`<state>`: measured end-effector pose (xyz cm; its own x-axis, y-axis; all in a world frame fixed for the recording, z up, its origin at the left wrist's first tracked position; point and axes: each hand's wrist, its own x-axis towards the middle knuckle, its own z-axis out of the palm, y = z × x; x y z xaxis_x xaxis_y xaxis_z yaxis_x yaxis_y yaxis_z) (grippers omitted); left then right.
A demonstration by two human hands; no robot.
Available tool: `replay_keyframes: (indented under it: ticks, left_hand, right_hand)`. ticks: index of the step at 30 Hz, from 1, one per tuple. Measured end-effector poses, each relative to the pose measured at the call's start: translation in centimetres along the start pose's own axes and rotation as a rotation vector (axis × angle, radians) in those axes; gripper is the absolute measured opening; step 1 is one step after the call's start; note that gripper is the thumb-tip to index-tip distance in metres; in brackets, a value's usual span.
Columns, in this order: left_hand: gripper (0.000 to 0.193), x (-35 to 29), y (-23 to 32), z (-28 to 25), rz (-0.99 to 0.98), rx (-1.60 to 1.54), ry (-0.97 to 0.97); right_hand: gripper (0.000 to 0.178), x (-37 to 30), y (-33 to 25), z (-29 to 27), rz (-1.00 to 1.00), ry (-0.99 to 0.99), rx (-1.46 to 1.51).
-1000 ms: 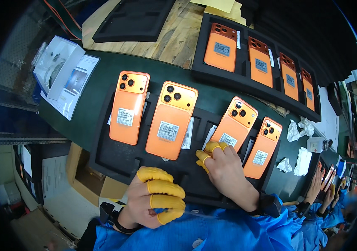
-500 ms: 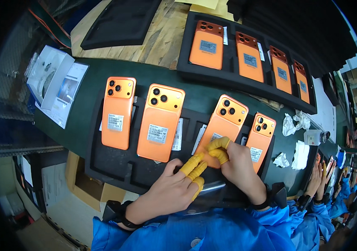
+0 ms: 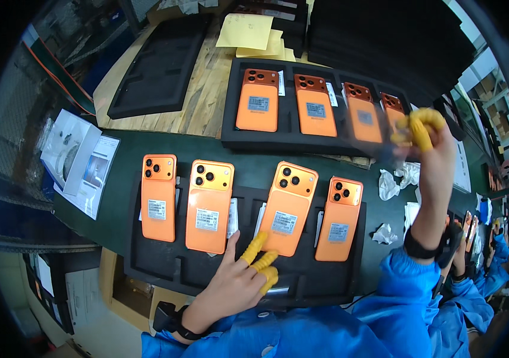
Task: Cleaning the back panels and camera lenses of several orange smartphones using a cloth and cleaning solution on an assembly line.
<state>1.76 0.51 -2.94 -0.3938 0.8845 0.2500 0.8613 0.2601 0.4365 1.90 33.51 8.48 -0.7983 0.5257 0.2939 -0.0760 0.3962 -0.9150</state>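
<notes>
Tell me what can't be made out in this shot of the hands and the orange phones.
- Head view: whatever the raised right hand pinches is motion-blurred; only a faint clear sheet shows, so its grip is unclear.
- Left hand fingertips cover the lower edge of the third phone.
- The far-right phone in the rear tray is smeared behind that sheet.
- Co-workers' hands at the right rim are too small.

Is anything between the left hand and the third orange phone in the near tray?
Nothing visible. The left hand rests on the near black tray, its yellow-capped fingertips at the lower edge of the third orange phone. The right hand is raised, well clear.
</notes>
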Motion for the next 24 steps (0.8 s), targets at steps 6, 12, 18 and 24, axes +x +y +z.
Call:
replay_keyframes:
  ticks: [6,12,18,24]
  left_hand:
    - [0.028,-0.6,1.1,-4.7,-0.030,-0.239,0.379]
    - [0.017,-2.6,-0.8,-4.1,-0.004,-0.422,0.562]
    - [0.017,-7.8,-1.2,-4.7,-0.110,-0.574,0.651]
    - [0.017,-9.5,-2.5,-5.5,-0.152,-0.567,0.671]
  right_hand:
    - [0.019,-10.2,-4.7,6.4,-0.386,-0.734,-0.201]
    - [0.023,-11.2,-8.2,10.6,-0.538,-1.000,-0.143]
    - [0.027,-10.8,-4.3,18.9,-0.348,-0.736,-0.269]
    - [0.016,-13.7,0.7,25.3,-0.768,-0.864,-0.583]
